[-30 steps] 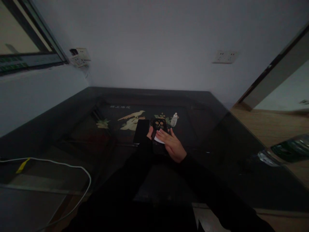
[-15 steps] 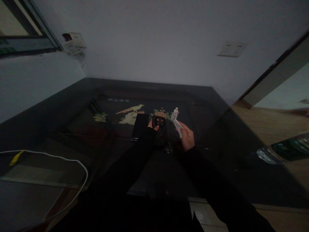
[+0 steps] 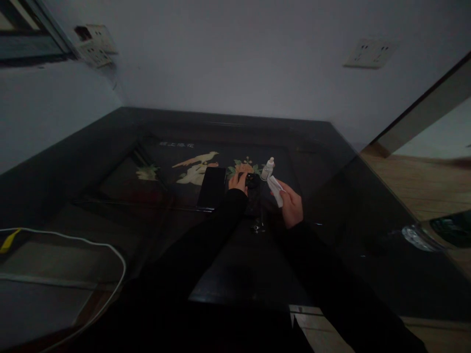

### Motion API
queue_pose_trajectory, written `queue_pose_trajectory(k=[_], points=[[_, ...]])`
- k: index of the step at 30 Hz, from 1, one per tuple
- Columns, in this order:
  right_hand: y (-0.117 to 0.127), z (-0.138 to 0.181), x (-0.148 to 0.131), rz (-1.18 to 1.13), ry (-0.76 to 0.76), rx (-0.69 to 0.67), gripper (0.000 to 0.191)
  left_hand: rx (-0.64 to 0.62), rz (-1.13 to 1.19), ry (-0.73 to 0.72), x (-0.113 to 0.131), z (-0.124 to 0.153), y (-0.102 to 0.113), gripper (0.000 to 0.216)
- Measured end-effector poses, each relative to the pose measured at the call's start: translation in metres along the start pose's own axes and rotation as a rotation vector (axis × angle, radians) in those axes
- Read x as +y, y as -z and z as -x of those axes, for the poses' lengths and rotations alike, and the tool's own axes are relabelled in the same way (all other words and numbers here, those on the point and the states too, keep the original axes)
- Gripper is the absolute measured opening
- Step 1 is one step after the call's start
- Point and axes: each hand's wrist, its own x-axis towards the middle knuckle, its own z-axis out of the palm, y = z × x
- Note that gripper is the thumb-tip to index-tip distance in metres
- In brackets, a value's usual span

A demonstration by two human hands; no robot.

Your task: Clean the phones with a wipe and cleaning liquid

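Note:
My left hand [image 3: 238, 181] rests closed on the upper end of a black phone case [image 3: 252, 182] lying on the dark glass table top [image 3: 331, 196]. Just left of it lies a black phone [image 3: 212, 187], screen dark. My right hand [image 3: 291, 206] is closed round a folded white wipe [image 3: 275, 189], held a little above the table to the right of the case. A small white dropper bottle [image 3: 268, 169] stands upright just beyond the wipe's tip. Both sleeves are black.
A white cable [image 3: 91, 245] with a yellow tag [image 3: 6, 241] loops over the table's near left. Wall sockets [image 3: 369, 53] sit on the far wall, and more sockets [image 3: 93, 41] at the left corner. A bird-and-flower inlay [image 3: 195, 166] shows under the glass. Wooden floor lies to the right.
My right hand lifted the white wipe off the case and moved right, beside the bottle. My left hand slid up over the case's camera end. The view tilted downward.

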Motion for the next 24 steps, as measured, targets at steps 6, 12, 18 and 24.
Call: queue_pose_trajectory(k=[6,12,18,24], points=[[0.000,-0.001,0.007,-0.001,-0.039,0.023,0.040,0.011,-0.091,-0.105,0.004,0.007,0.017,0.062],[0.000,0.000,0.011,0.065,0.019,-0.021,0.039,0.094,-0.445,0.095,-0.019,0.023,0.073,0.067],[-0.008,0.020,-0.010,0.285,0.254,-0.344,0.034,-0.008,-0.519,0.378,-0.048,0.025,0.098,0.090],[-0.017,0.037,-0.010,0.579,0.368,-0.564,0.039,-0.071,-0.415,0.382,-0.049,0.014,0.094,0.103]])
